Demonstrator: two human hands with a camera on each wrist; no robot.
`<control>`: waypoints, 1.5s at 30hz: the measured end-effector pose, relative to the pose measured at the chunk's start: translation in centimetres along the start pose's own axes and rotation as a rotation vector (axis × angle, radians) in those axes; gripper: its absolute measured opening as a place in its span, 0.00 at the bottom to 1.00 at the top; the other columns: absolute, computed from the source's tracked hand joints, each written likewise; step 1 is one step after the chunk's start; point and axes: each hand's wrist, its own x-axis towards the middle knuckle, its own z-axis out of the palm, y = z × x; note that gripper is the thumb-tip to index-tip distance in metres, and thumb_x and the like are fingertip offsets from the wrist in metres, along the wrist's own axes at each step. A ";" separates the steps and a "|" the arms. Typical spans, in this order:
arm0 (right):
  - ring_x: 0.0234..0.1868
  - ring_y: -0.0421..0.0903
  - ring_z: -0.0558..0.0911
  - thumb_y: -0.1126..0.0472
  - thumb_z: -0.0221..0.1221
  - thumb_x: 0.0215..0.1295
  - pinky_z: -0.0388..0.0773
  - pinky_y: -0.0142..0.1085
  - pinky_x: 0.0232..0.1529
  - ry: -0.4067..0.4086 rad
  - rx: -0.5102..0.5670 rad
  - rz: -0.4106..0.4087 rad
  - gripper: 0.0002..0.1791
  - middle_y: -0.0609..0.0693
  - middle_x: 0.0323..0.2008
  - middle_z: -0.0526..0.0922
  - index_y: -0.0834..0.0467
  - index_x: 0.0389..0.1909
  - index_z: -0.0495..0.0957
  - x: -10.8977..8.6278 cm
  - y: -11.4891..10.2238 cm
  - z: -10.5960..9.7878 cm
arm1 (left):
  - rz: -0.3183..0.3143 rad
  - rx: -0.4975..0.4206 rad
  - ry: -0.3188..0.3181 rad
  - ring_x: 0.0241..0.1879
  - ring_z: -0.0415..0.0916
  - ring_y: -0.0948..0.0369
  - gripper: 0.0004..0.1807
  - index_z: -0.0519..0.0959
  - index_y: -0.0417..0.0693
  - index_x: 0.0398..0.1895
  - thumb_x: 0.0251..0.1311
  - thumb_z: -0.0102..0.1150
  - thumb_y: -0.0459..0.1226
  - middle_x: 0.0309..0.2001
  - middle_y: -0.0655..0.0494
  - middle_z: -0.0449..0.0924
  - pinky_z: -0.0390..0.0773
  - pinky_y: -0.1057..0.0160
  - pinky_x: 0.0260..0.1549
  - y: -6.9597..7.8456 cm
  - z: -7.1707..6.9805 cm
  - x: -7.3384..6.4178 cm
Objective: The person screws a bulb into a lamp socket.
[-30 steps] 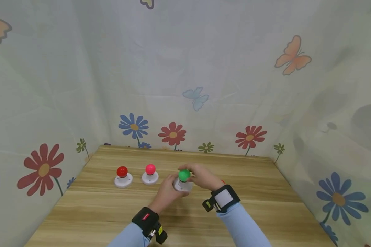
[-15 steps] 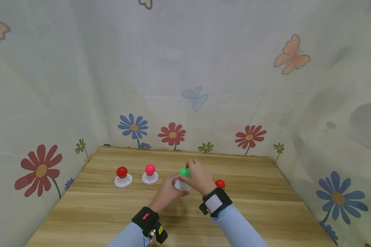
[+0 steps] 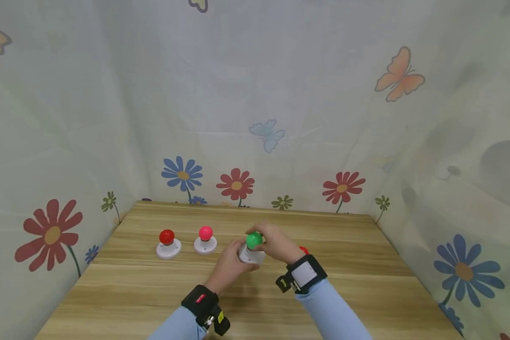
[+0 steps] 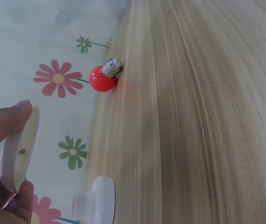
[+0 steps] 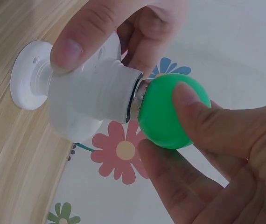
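Observation:
My left hand grips a white round lamp socket by its base, holding it up off the table. A green light bulb sits in the mouth of that socket, a strip of its metal screw base showing between glass and rim. Thumb and fingers of my right hand pinch the green bulb from the right. In the left wrist view, a loose red bulb lies on the table with its screw base bare. A second white socket with no bulb visible in it stands on the table; the hands hide it from the head view.
On the left of the wooden table stand two white sockets, one bearing a red bulb, the other a pink bulb. A flower-printed cloth hangs behind the table and along both sides.
My right hand turned over the green bulb half a second ago and has since swung back, its wrist moving right and partly covering the loose red bulb. The left hand stays in place.

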 end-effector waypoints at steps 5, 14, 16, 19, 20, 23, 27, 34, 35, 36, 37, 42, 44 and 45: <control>0.57 0.53 0.78 0.69 0.67 0.56 0.76 0.48 0.58 -0.006 0.015 0.010 0.26 0.57 0.55 0.80 0.62 0.58 0.76 0.0 0.1 0.1 | 0.007 0.006 -0.002 0.57 0.73 0.50 0.41 0.71 0.47 0.63 0.45 0.76 0.47 0.57 0.50 0.74 0.73 0.43 0.57 -0.1 0.0 0.0; 0.35 0.46 0.80 0.41 0.68 0.54 0.85 0.40 0.37 0.213 -0.208 0.170 0.32 0.56 0.42 0.81 0.60 0.50 0.75 0.1 -0.6 1.4 | -0.022 -0.004 -0.004 0.60 0.71 0.50 0.39 0.71 0.54 0.63 0.46 0.75 0.49 0.60 0.52 0.72 0.72 0.43 0.58 0.2 -0.1 0.0; 0.28 0.43 0.77 0.40 0.69 0.52 0.83 0.35 0.30 0.258 -0.254 0.178 0.29 0.52 0.33 0.80 0.60 0.41 0.76 0.2 -0.7 1.5 | -0.029 -0.012 -0.002 0.60 0.71 0.50 0.38 0.71 0.55 0.62 0.46 0.75 0.49 0.60 0.53 0.73 0.72 0.42 0.59 0.3 -0.2 0.1; 0.23 0.40 0.74 0.42 0.70 0.50 0.79 0.30 0.25 0.283 -0.271 0.175 0.26 0.49 0.27 0.78 0.58 0.34 0.74 0.2 -0.7 1.5 | -0.030 -0.024 -0.002 0.60 0.71 0.50 0.37 0.71 0.56 0.62 0.46 0.75 0.47 0.59 0.53 0.73 0.71 0.42 0.59 0.4 -0.2 0.1; 0.23 0.39 0.74 0.43 0.71 0.50 0.79 0.30 0.25 0.286 -0.268 0.168 0.25 0.48 0.27 0.78 0.58 0.33 0.74 0.2 -0.8 1.5 | -0.028 -0.025 -0.003 0.60 0.71 0.50 0.37 0.71 0.56 0.62 0.46 0.75 0.47 0.59 0.53 0.73 0.71 0.42 0.59 0.4 -0.2 0.1; 0.27 0.40 0.76 0.46 0.71 0.50 0.80 0.31 0.29 0.252 -0.224 0.154 0.22 0.49 0.30 0.81 0.58 0.36 0.76 0.2 -0.7 1.2 | -0.015 -0.023 -0.007 0.59 0.71 0.51 0.38 0.71 0.55 0.63 0.46 0.75 0.47 0.59 0.53 0.73 0.71 0.42 0.59 0.2 -0.2 0.2; 0.39 0.45 0.81 0.57 0.70 0.54 0.83 0.40 0.43 0.128 -0.098 0.102 0.20 0.53 0.42 0.83 0.61 0.46 0.79 0.2 -0.4 0.3 | -0.011 -0.015 -0.005 0.59 0.71 0.50 0.39 0.71 0.54 0.64 0.46 0.76 0.47 0.59 0.53 0.73 0.72 0.42 0.59 -0.1 -0.1 0.3; 0.51 0.53 0.81 0.70 0.65 0.57 0.79 0.48 0.53 -0.009 0.033 0.020 0.22 0.58 0.52 0.82 0.64 0.54 0.78 0.0 0.1 -0.8 | -0.008 -0.002 0.002 0.58 0.72 0.50 0.40 0.70 0.52 0.65 0.45 0.76 0.45 0.59 0.51 0.73 0.71 0.43 0.59 0.1 0.0 0.3; 0.52 0.53 0.81 0.70 0.65 0.57 0.79 0.48 0.54 -0.012 0.031 0.008 0.22 0.58 0.52 0.82 0.64 0.54 0.77 -0.1 0.2 -0.8 | -0.009 -0.003 0.002 0.58 0.72 0.50 0.41 0.70 0.51 0.65 0.45 0.76 0.45 0.58 0.51 0.73 0.71 0.43 0.59 0.2 0.0 0.3; 0.52 0.53 0.81 0.71 0.65 0.57 0.79 0.48 0.54 -0.015 0.029 0.000 0.22 0.58 0.52 0.81 0.63 0.54 0.77 -0.1 0.2 -0.8 | -0.007 -0.003 0.002 0.58 0.72 0.50 0.41 0.70 0.50 0.64 0.45 0.76 0.45 0.58 0.51 0.73 0.72 0.42 0.59 0.3 0.1 0.2; 0.52 0.53 0.81 0.71 0.65 0.57 0.79 0.48 0.53 -0.015 0.024 -0.009 0.22 0.58 0.52 0.81 0.63 0.54 0.77 -0.1 0.3 -0.8 | -0.006 -0.002 0.002 0.58 0.72 0.50 0.41 0.70 0.49 0.64 0.45 0.76 0.45 0.58 0.50 0.73 0.72 0.42 0.59 0.3 0.1 0.2; 0.55 0.53 0.80 0.71 0.65 0.57 0.77 0.48 0.57 -0.009 0.002 -0.037 0.23 0.58 0.54 0.81 0.63 0.55 0.77 -0.2 0.5 -0.6 | 0.006 -0.004 0.007 0.57 0.73 0.50 0.40 0.72 0.46 0.62 0.44 0.77 0.45 0.57 0.49 0.75 0.72 0.43 0.58 0.2 0.2 0.2; 0.57 0.53 0.79 0.71 0.65 0.57 0.76 0.47 0.58 -0.004 0.003 -0.038 0.23 0.58 0.54 0.81 0.63 0.56 0.77 -0.2 0.5 -0.5 | 0.009 -0.008 0.008 0.56 0.73 0.50 0.40 0.72 0.46 0.62 0.43 0.77 0.45 0.56 0.49 0.75 0.72 0.43 0.58 0.1 0.2 0.2; 0.57 0.53 0.79 0.71 0.65 0.57 0.76 0.47 0.59 -0.004 0.004 -0.033 0.24 0.57 0.54 0.81 0.63 0.56 0.77 -0.2 0.5 -0.5 | 0.016 -0.009 0.007 0.56 0.73 0.50 0.40 0.72 0.45 0.62 0.43 0.77 0.45 0.56 0.49 0.75 0.72 0.43 0.58 0.0 0.2 0.2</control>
